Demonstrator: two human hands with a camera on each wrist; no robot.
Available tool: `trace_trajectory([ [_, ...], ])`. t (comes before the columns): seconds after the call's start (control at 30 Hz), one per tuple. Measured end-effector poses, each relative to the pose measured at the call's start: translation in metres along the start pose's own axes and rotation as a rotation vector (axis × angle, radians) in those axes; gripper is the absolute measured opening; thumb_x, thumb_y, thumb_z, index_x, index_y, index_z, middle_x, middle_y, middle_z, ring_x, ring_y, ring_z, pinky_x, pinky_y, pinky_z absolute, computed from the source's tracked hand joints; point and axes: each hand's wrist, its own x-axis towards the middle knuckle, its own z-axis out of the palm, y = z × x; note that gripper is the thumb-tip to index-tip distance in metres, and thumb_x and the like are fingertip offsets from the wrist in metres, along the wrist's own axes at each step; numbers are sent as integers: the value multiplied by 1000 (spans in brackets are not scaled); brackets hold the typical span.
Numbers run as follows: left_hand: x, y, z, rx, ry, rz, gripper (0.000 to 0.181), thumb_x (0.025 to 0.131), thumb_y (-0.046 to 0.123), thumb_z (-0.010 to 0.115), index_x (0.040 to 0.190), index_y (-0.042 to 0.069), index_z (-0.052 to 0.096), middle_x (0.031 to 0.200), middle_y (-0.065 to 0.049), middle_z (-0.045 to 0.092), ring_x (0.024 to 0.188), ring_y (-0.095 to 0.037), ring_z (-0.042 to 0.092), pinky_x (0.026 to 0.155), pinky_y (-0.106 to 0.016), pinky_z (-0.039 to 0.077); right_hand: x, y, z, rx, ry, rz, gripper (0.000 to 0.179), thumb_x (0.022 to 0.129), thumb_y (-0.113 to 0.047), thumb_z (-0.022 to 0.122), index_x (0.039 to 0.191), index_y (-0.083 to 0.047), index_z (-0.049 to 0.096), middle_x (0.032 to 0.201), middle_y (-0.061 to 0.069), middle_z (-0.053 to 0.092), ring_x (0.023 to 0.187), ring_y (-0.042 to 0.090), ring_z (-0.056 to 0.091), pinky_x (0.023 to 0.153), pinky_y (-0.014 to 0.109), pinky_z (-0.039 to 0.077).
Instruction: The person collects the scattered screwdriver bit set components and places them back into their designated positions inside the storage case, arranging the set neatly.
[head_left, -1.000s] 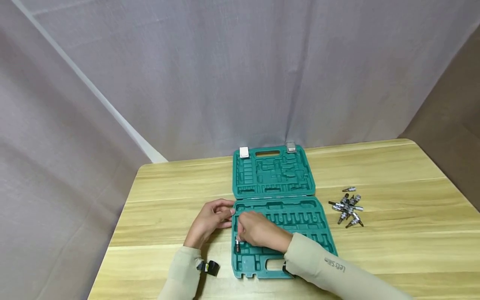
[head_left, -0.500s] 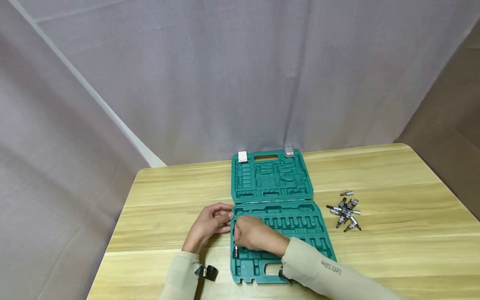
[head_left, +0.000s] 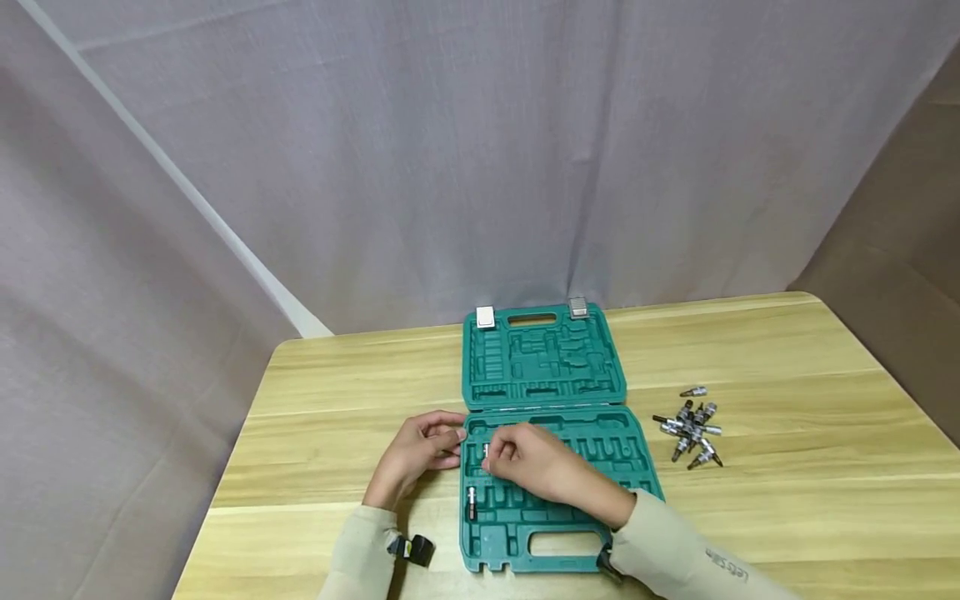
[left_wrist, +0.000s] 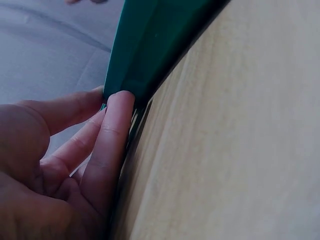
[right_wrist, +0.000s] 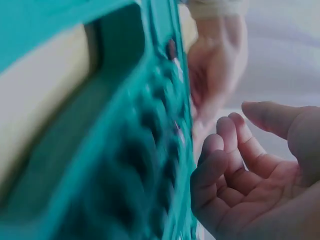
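A green socket-set case (head_left: 491, 542) lies unfolded on the table. My left hand (head_left: 422, 450) holds its left edge; in the left wrist view the thumb lies at the upper rim and a fingertip against the side wall. One bit socket (head_left: 472, 503), silver with a dark tip, sits upright in the lower left slot. Another bit socket (head_left: 486, 451) is in the upper left part of the tray, partly hidden by my right hand (head_left: 528, 458). In the right wrist view the right hand's fingers are loosely bent, with a gap to the thumb and nothing between them.
A loose pile of bit sockets (head_left: 688, 429) lies on the wooden table (head_left: 337, 392) right of the case. One bit socket (head_left: 693, 392) lies just behind the pile. The case's lid (head_left: 525, 354) lies back toward the grey curtain (head_left: 450, 167).
My right hand has let go of the upper left bit socket and drawn back to the right, so both bit sockets in the tray now show. The left hand stays at the case edge.
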Motion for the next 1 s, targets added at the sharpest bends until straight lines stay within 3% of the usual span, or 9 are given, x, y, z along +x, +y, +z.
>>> trace_trajectory([
  [0.3, -1, 1, 1, 6, 22, -1, 34, 100, 5, 69, 132, -6, 66, 91, -6, 68, 76, -14, 69, 71, -27, 65, -29, 22, -52, -8, 121, -12, 11, 104, -15, 65, 101, -9, 73, 87, -3, 65, 76, 14, 54, 68, 27, 49],
  [0.53, 0, -1, 3, 12, 24, 2, 33, 101, 6, 69, 132, -5, 67, 91, -5, 67, 74, -13, 68, 70, -26, 64, -48, 37, -82, 148, 138, 39, 21, 106, -16, 64, 118, 1, 67, 96, 14, 70, 80, 29, 64, 61, 34, 58],
  [0.63, 0, -1, 5, 13, 23, 2, 34, 100, 6, 69, 133, -5, 66, 92, -6, 67, 75, -13, 68, 71, -26, 64, -55, 45, -92, 165, 171, 62, 26, 106, -18, 65, 122, 2, 65, 98, 16, 71, 85, 30, 67, 62, 35, 59],
  [0.83, 0, -1, 5, 13, 29, 2, 35, 100, 7, 69, 133, -5, 66, 92, -6, 67, 74, -13, 68, 71, -26, 64, -68, 63, -110, 108, 304, 106, 26, 108, -17, 61, 125, 2, 66, 105, 15, 73, 87, 25, 67, 57, 32, 53],
  [1.0, -1, 1, 3, 15, 32, -5, 34, 101, 8, 70, 133, -2, 67, 91, -5, 66, 76, -13, 67, 70, -26, 64, -78, 79, -123, -61, 439, 148, 23, 109, -18, 59, 121, -1, 69, 108, 13, 75, 84, 20, 64, 61, 29, 51],
])
